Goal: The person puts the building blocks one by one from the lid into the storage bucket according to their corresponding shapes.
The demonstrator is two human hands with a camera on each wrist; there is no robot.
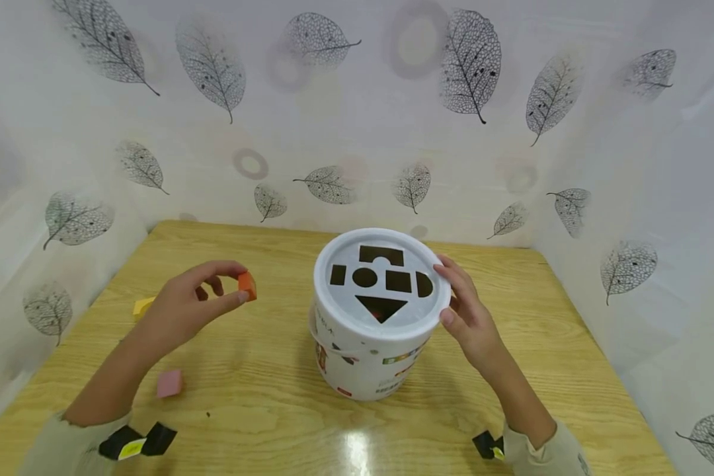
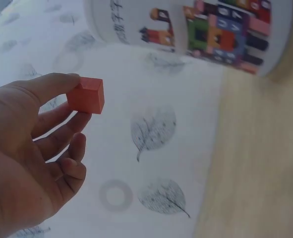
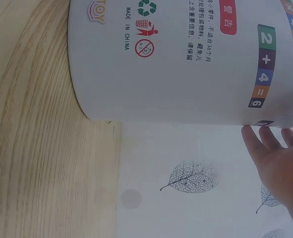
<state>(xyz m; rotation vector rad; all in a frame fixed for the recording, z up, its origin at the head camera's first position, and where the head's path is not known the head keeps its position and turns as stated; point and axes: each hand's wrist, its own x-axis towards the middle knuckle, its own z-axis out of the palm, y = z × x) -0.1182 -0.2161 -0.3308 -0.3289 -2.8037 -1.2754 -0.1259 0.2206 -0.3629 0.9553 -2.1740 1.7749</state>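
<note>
I see left hand point(image 1: 184, 301) pinching orange cube point(image 1: 247, 286), perhaps wooden, at its three o'clock (right hand point(image 1: 473, 324), fingers apart, touching white cylindrical tub point(image 1: 363, 370)).

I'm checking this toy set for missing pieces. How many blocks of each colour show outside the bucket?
Orange block: 1, in the left hand
Pink block: 1
Yellow block: 1, partly hidden
Total: 3 visible; the left forearm may hide more.

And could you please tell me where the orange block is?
In the head view, the orange block is pinched in the left hand, left of the white bucket.
</note>
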